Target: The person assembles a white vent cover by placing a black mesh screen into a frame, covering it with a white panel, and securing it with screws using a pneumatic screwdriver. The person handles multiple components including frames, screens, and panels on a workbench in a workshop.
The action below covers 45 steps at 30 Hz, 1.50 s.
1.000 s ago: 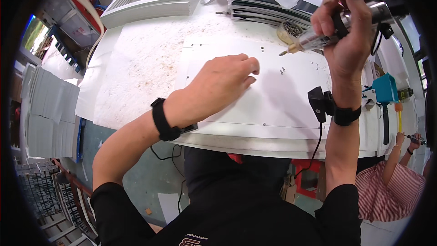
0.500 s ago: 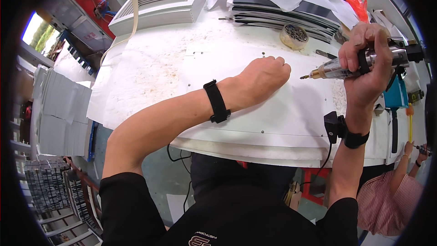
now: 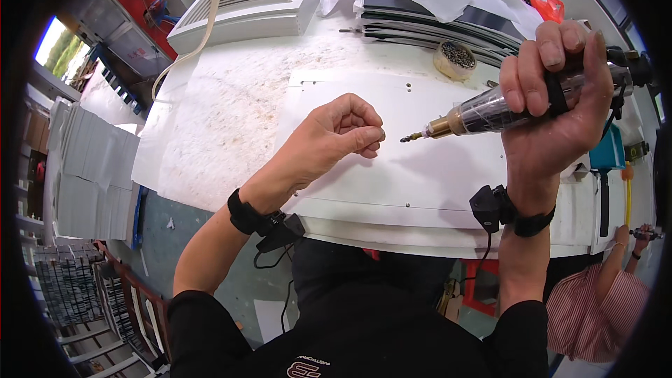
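My right hand (image 3: 553,98) is wrapped round a power screwdriver (image 3: 483,113) with a clear and silver body and a brass-coloured nose. Its bit points left, tilted slightly down, with a small dark piece at the very end, perhaps a screw. Just left of that tip hovers my left hand (image 3: 343,126), fingers curled and thumb pressed to them; whatever they hold is hidden. Both hands are above a flat white panel (image 3: 350,185), which has small dark screws or holes along its edges, such as a dark dot (image 3: 408,205) near the front.
Behind the panel stands a round tub of screws (image 3: 455,61), beside stacked dark sheets (image 3: 434,28). A white louvred frame (image 3: 245,10) lies back left, near a hanging pale hose (image 3: 210,14). A teal-and-black tool (image 3: 607,150) is at right. Another person in stripes (image 3: 595,301) works at far right.
My left hand has drawn back to the left and turned, so its thumb and fingertips show. My right hand has brought the screwdriver left and slightly down, closer to the left hand.
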### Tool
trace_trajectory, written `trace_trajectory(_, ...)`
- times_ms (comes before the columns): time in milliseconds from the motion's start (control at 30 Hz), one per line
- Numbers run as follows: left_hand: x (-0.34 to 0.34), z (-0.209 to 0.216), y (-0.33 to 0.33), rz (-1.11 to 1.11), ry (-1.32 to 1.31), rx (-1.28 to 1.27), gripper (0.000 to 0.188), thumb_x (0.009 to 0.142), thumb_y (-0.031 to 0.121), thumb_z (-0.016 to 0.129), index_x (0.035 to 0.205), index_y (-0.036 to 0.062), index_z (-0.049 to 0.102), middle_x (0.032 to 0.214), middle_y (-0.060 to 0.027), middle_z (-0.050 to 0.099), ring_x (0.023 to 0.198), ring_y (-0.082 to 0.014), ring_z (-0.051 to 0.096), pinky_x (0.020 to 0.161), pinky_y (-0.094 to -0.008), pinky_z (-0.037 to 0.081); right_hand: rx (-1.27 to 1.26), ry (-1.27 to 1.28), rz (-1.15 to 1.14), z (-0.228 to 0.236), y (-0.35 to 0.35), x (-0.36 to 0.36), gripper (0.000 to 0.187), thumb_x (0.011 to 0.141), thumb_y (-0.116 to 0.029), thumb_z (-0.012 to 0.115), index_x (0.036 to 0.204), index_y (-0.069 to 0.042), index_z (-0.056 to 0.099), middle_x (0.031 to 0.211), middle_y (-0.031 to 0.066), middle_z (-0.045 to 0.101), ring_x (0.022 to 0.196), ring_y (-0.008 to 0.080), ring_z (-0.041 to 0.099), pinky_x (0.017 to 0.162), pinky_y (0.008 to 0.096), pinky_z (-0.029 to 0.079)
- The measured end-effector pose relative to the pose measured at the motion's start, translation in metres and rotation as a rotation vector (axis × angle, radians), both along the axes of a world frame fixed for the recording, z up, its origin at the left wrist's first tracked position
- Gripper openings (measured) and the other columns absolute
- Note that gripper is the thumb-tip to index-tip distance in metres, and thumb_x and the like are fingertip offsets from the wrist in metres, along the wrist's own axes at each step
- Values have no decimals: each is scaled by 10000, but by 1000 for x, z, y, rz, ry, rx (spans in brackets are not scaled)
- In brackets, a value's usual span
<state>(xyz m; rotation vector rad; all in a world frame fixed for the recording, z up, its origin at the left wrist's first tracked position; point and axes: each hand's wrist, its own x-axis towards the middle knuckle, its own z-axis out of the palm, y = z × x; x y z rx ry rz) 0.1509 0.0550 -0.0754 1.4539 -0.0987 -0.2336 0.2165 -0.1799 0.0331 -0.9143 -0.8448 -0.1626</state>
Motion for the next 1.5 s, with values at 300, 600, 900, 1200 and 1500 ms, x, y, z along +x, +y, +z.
trace_trajectory(300,-26,-10,16,5,70,-290,228,990,118,705,1162,65,565,1071,-36,640,1001,-119,658,930,-297,592,2,34,84,1,36,-8,308,1093,-369,466,993,-78,464,848,18,483,482,70,393,460,252,410)
trace_trajectory(600,-30,-11,23,27,65,-323,219,994,108,693,1165,54,567,1077,-37,632,996,-120,660,918,-293,594,-25,30,107,-3,54,-7,306,1092,-372,470,995,-81,467,850,17,489,485,65,402,457,242,415)
trace_trajectory(900,-34,-16,33,46,69,-339,214,995,108,690,1161,51,568,1049,-49,645,949,-126,678,893,-279,592,-33,15,112,-1,65,-7,298,1092,-356,472,987,-77,467,844,13,477,491,63,402,459,238,412)
trace_trajectory(1200,-38,-17,42,54,68,-335,213,996,113,687,1162,52,569,1031,-52,650,947,-128,680,900,-280,586,-44,14,126,-1,78,-5,305,1093,-355,474,983,-71,464,846,20,479,496,61,408,467,236,418)
trace_trajectory(1500,-42,-22,51,134,79,-341,221,997,105,689,1167,73,552,1061,-35,633,953,-124,676,901,-295,596,-54,26,150,-6,96,-3,309,1089,-366,473,987,-74,491,846,28,495,487,64,413,465,246,422)
